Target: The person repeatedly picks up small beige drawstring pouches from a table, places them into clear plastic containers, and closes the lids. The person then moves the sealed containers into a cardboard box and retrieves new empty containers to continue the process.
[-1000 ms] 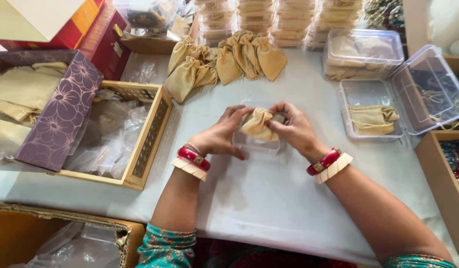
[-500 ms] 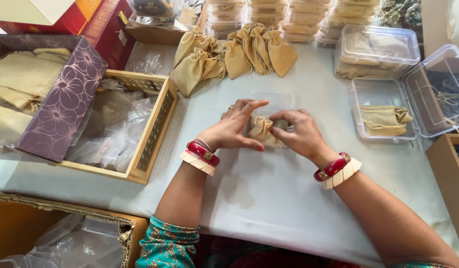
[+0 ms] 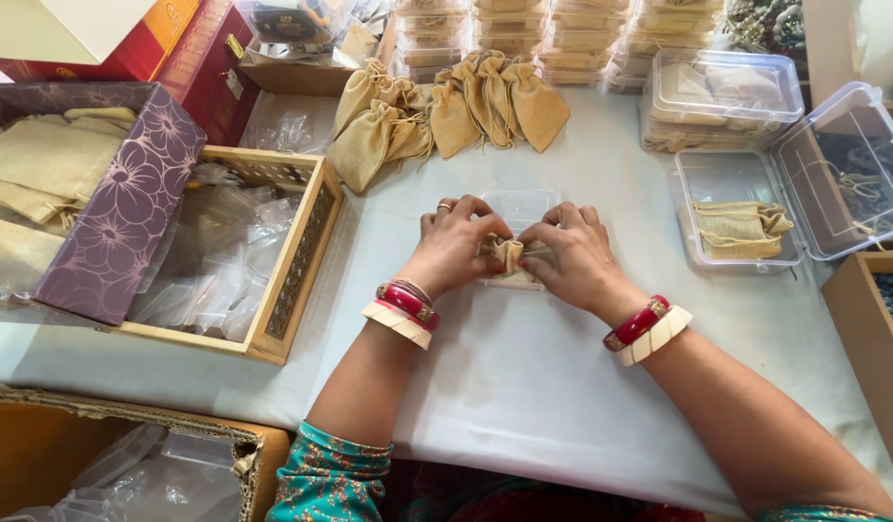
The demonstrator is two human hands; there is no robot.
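A small beige cloth pouch (image 3: 509, 255) lies in a clear plastic box (image 3: 517, 206) on the white table. My left hand (image 3: 453, 247) presses on the pouch from the left, fingers curled over it. From the right, my right hand (image 3: 568, 253) pinches the same pouch. Both wrists wear red and cream bangles. Much of the pouch is hidden under my fingers.
Several filled beige pouches (image 3: 446, 111) lie behind. An open clear box (image 3: 735, 176) holding a pouch sits at right, stacked clear boxes (image 3: 722, 95) behind it. A wooden tray (image 3: 297, 259) of plastic bags and a purple floral box (image 3: 128, 213) stand at left.
Both hands lowered the pouch from above the clear box down into it and now press on it with fingers closed over it.
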